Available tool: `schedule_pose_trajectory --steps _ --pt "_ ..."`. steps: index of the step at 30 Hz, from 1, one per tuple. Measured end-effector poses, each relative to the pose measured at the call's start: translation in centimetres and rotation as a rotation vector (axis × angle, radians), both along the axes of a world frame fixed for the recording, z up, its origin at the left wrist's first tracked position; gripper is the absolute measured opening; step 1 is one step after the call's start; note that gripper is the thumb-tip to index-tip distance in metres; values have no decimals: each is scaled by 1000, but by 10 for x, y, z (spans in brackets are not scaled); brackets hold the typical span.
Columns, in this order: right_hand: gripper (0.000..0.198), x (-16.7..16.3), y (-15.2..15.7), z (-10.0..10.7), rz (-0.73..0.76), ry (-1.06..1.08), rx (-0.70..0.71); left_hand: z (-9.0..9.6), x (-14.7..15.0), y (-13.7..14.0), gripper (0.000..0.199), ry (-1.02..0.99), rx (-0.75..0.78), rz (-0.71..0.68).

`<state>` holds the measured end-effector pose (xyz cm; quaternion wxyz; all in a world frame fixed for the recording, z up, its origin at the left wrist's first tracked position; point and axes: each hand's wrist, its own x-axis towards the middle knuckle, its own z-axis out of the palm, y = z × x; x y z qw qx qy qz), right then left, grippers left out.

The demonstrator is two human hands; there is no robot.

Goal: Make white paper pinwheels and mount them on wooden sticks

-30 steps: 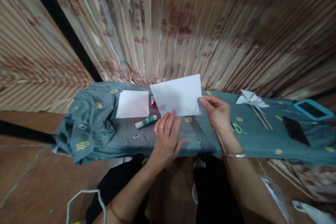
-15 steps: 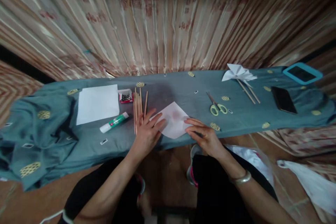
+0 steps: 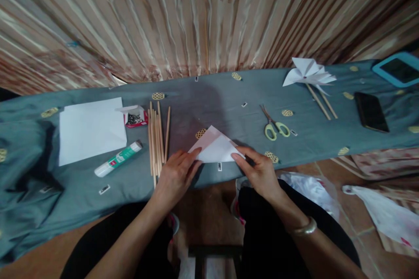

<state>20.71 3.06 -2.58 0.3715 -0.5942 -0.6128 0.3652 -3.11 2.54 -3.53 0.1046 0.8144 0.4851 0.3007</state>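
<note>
Head view shows the folded white paper [image 3: 218, 150] lying near the front edge of the cloth-covered surface [image 3: 235, 117], its point turned away from the person and its long edge toward them. The left hand [image 3: 175, 174] pinches the left corner between thumb and fingers; the right hand [image 3: 260, 174] pinches the right corner likewise, probably so the layers stay matched along the fold. Wooden sticks [image 3: 153, 139] lie just beside the left hand, leaving it little room sideways. Farther left are a glue stick [image 3: 118, 159], a stack of paper [image 3: 93, 130] and a red box [image 3: 141, 122] of what may be small metal pins, too small to be sure. Cloth stretches from the paper back to the curtain [image 3: 183, 17] and rightward to the scissors [image 3: 271, 120], so movement seems easiest those ways.
</note>
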Motion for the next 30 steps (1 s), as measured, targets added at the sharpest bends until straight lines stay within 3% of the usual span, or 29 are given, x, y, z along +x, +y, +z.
schedule_pose_trajectory --steps 6,12,20,24,27,30 --pt "26 -4 17 -5 -68 -38 -75 -5 -2 7 33 -174 -207 116" --pt "24 -5 26 -5 -99 -133 -105 -3 -1 10 38 -197 -328 210" --pt "28 -6 29 -3 -90 -165 -119 3 0 12 39 -217 -351 206" --pt "25 -7 28 -1 -74 -253 -51 2 2 13 38 -201 -327 223" --pt "24 -9 29 1 -47 -329 35 0 0 16 38 -160 -278 209" --pt "23 -11 31 1 -31 -385 92 3 2 17 36 -78 -132 173"
